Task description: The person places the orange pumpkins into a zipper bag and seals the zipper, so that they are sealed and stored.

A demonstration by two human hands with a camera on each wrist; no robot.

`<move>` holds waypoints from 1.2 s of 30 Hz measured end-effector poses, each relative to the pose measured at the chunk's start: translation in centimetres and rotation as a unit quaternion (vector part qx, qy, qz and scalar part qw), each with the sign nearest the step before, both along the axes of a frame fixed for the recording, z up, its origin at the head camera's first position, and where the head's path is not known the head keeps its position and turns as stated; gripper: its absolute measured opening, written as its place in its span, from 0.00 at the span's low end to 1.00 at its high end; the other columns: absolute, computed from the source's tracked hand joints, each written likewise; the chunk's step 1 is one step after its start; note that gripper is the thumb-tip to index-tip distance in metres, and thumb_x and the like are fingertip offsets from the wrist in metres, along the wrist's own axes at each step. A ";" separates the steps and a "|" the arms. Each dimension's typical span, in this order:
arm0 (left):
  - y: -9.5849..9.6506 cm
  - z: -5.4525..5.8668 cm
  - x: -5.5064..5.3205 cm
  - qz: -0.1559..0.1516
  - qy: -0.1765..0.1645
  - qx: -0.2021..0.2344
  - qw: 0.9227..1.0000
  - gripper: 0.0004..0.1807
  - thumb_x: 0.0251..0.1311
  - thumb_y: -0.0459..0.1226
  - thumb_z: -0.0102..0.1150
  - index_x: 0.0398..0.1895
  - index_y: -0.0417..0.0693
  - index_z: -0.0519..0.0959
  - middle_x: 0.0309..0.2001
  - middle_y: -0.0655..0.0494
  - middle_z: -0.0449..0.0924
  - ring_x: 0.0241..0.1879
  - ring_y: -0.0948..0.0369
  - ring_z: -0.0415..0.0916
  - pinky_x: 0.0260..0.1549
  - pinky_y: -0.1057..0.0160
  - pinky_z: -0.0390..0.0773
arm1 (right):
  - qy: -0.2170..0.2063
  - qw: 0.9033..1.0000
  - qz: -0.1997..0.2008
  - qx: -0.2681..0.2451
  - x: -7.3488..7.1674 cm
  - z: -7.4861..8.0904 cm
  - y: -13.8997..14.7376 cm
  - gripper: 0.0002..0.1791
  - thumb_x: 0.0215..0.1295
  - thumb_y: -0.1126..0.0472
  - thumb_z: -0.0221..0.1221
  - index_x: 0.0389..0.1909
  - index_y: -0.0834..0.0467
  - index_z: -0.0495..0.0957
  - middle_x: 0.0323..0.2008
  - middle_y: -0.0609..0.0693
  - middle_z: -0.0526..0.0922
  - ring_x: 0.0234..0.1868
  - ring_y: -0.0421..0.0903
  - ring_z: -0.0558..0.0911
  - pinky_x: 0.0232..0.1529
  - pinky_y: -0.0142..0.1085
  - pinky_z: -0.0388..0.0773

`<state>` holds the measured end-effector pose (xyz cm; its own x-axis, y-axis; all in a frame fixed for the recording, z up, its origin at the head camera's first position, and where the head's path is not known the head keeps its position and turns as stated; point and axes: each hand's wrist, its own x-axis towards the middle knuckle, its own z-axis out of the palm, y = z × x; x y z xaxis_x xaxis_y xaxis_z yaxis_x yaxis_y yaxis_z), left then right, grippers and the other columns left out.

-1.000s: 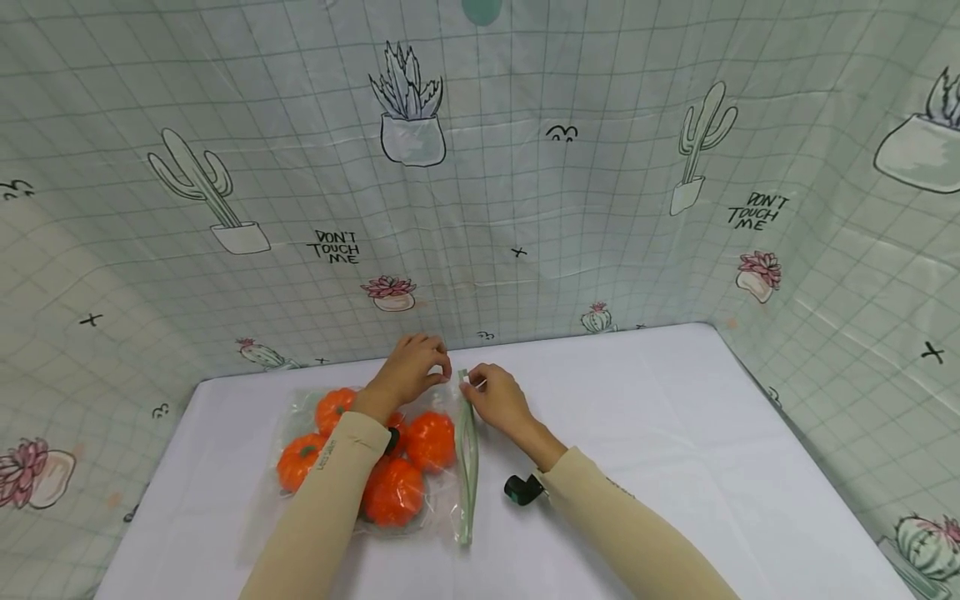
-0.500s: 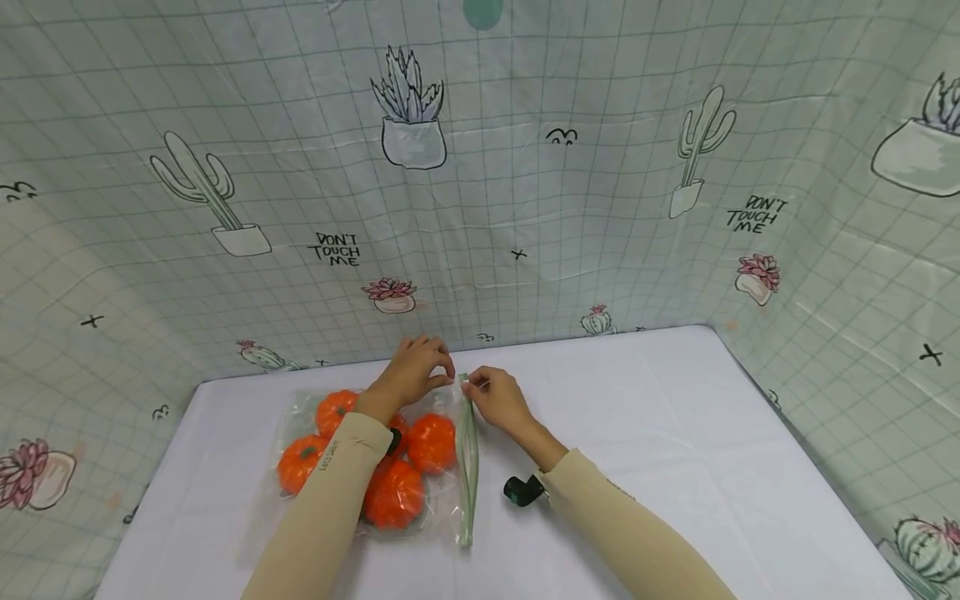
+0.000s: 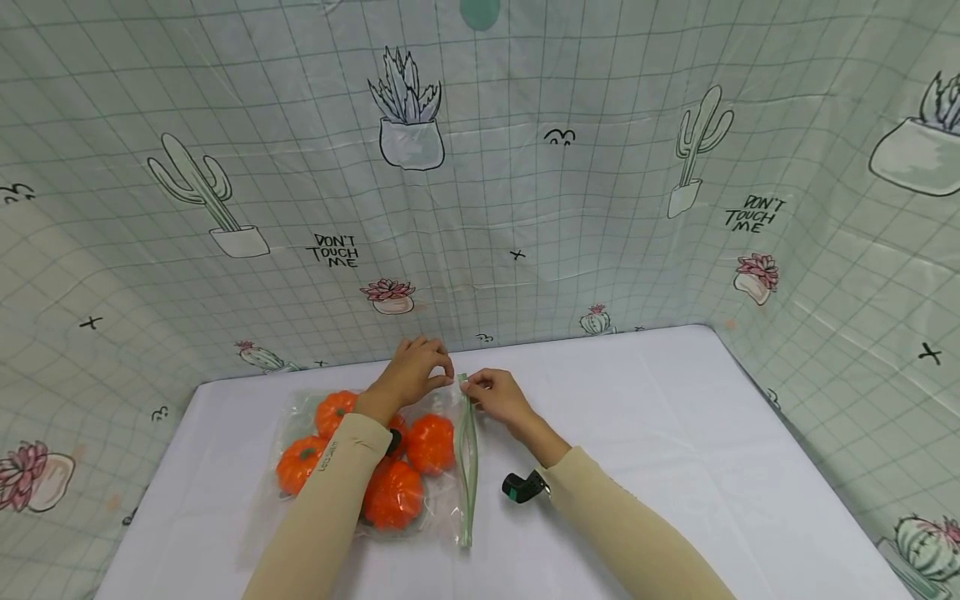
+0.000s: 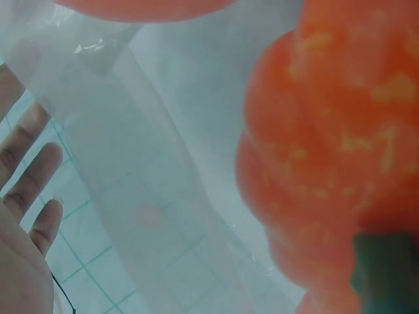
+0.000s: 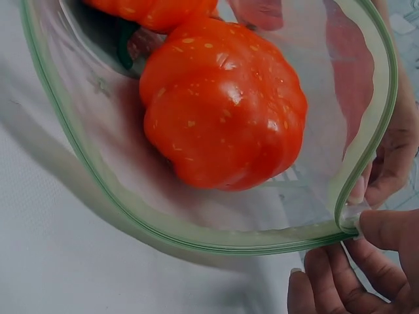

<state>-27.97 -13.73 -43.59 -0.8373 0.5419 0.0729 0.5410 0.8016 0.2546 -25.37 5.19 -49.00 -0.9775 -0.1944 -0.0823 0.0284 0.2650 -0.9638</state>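
A clear zip bag (image 3: pixel 447 521) lies on its side with several orange pumpkins (image 3: pixel 431 444) inside, some with green stems. Its green zip strip (image 5: pixel 216 248) runs along the right side, and the mouth gapes in the right wrist view. At the far end of that strip, my right hand (image 3: pixel 502 398) pinches the zip at a small whitish piece (image 5: pixel 350 226) between thumb and finger. Just left of it, my left hand (image 3: pixel 412 371) pinches the bag's far corner; its other fingers (image 4: pixel 42 163) show spread beyond the plastic. The left forearm covers part of the bag.
The bag rests on a white-covered table (image 3: pixel 637 433). A grid-patterned curtain (image 3: pixel 480 192) with cactus drawings rises behind and at both sides. A black wrist camera (image 3: pixel 522 487) sticks out from the right sleeve, low over the table.
Both hands keep their places at the bag's far end. The right hand's fingers have shifted slightly, and the head view has moved a little.
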 end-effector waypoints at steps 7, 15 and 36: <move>0.1 0.1 0.2 0.000 -0.009 -0.004 1.000 0.03 0.67 0.40 0.71 0.34 0.53 0.88 0.50 0.51 0.82 0.54 0.49 0.74 0.60 0.43 0.67 | -0.001 1.000 0.001 0.006 0.0 -0.1 0.0 0.11 0.76 0.62 0.61 0.45 0.68 0.84 0.38 0.57 0.85 0.39 0.48 0.85 0.41 0.36 0.83; 0.2 0.2 0.3 0.008 -0.007 -0.010 1.000 0.04 0.68 0.40 0.69 0.36 0.52 0.89 0.49 0.52 0.82 0.54 0.49 0.74 0.62 0.43 0.67 | 0.004 1.000 0.002 0.013 0.1 -0.1 0.0 0.11 0.76 0.62 0.61 0.45 0.68 0.84 0.37 0.55 0.85 0.37 0.46 0.84 0.39 0.34 0.81; 0.0 0.4 0.4 0.044 0.031 -0.016 0.998 0.05 0.66 0.42 0.70 0.38 0.52 0.91 0.49 0.54 0.82 0.54 0.50 0.72 0.64 0.44 0.67 | 0.002 1.000 0.001 0.012 1.5 -0.6 -0.1 0.10 0.75 0.65 0.61 0.41 0.69 0.84 0.31 0.52 0.81 0.33 0.42 0.76 0.33 0.31 0.73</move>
